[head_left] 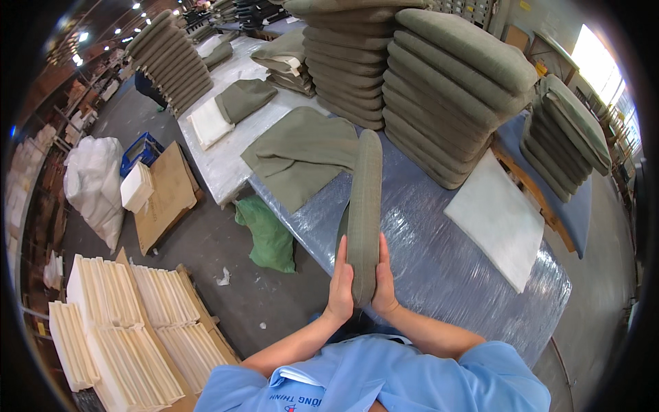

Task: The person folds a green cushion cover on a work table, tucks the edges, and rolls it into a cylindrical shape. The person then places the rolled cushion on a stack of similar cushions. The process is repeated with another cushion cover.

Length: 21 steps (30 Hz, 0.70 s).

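Note:
A grey-green cushion (366, 206) stands on edge in front of me, its narrow side turned up. My left hand (340, 285) presses flat against its left face near the close end. Against the right face lies my right hand (384, 283), so the cushion is held between both palms. Just beyond it, a loose grey-green fabric cover (298, 154) is spread in folds on the plastic-wrapped table (425, 275). A white foam pad (500, 214) lies flat on the table's right side.
Tall stacks of cushions (453, 96) rise along the table's far side. Left of them, a half-covered white pad (209, 125) lies on a second wrapped table. On the floor are a green sack (266, 237), flat cardboard (165, 202) and piles of cream foam pads (127, 329).

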### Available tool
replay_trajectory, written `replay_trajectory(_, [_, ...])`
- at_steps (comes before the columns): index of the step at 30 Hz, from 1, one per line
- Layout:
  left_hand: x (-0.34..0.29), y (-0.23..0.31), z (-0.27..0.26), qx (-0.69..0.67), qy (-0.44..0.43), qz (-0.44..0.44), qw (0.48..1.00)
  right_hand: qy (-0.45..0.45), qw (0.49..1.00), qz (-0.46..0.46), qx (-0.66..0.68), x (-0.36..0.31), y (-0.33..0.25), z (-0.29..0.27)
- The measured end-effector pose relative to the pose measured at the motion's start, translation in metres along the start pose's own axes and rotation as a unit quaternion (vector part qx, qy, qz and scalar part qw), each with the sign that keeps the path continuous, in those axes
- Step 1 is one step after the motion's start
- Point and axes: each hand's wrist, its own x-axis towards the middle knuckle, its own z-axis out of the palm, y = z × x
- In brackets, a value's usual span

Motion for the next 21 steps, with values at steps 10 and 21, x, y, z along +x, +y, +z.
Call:
replay_trajectory(10, [0.059, 0.014, -0.009, 0.03, -0.069, 0.001, 0.997, 0.004, 0.999, 0.027, -0.036, 0.065, -0.016, -0.009])
replay_trajectory(21, [0.254, -0.009, -0.038, 0.044, -0.139, 0.018, 0.989, 0.074, 0.988, 0.086, 0.107, 0.228, -0.008, -0.033])
